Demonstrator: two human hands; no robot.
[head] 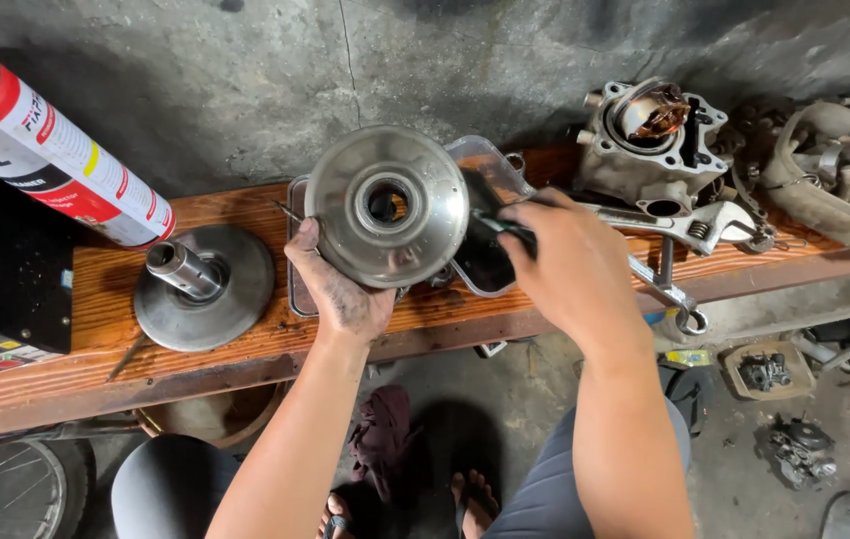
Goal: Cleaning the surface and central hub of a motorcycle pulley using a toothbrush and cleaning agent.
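A long wooden bench [86,299] runs across the middle of the frame, and just above its centre a round metal pulley disc [386,206] is held up on edge, its flat face turned toward the camera and its bore axis pointing out at the viewer. It looks like solid steel: heavy, rigid, probably oily, so best taken by the rim. The left hand [340,289] does just that, closed on the lower left rim with the thumb across the edge. The right hand [570,265], right of centre, is closed around a dark slim tool [497,224] whose tip lies against the disc's right edge. A second disc with an upright shaft [204,286] rests on the bench at left, below a red-and-white spray can [46,145].
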